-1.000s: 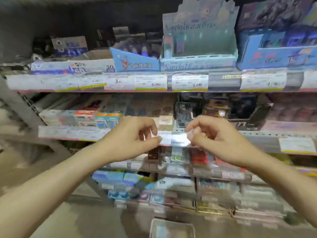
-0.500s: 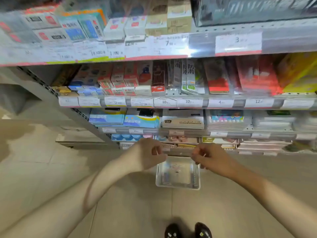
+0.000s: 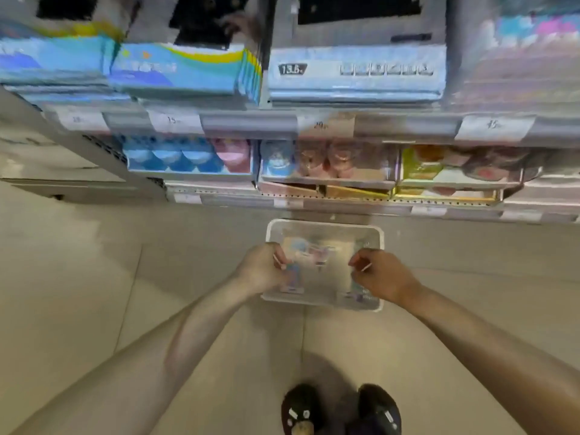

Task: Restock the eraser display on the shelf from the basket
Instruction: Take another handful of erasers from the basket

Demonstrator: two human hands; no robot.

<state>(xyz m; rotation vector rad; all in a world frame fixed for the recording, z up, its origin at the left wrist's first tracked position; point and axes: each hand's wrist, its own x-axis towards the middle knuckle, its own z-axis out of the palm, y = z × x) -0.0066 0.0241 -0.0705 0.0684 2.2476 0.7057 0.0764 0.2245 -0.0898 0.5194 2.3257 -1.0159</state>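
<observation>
A white plastic basket (image 3: 323, 222) stands on the floor in front of the bottom shelf. Inside it lie several blurred eraser packs (image 3: 317, 251), pale blue and pink. My left hand (image 3: 265, 268) hovers over the basket's left side with its fingers curled, right beside a blue pack (image 3: 294, 276). Over the right side, my right hand (image 3: 381, 274) is also curled, just above another pack (image 3: 356, 293). The blur hides whether either hand holds anything.
Low shelves (image 3: 251, 124) with price labels run across the top, stocked with blue boxes (image 3: 185, 70) and a grey boxed set (image 3: 357, 73). Small trays of round items (image 3: 188, 157) fill the lowest shelf. My two black shoes (image 3: 342, 409) stand on the beige tiled floor.
My view has dropped from the upper shelves to the floor. Both hands came down from the shelf's label strip and now sit over the basket.
</observation>
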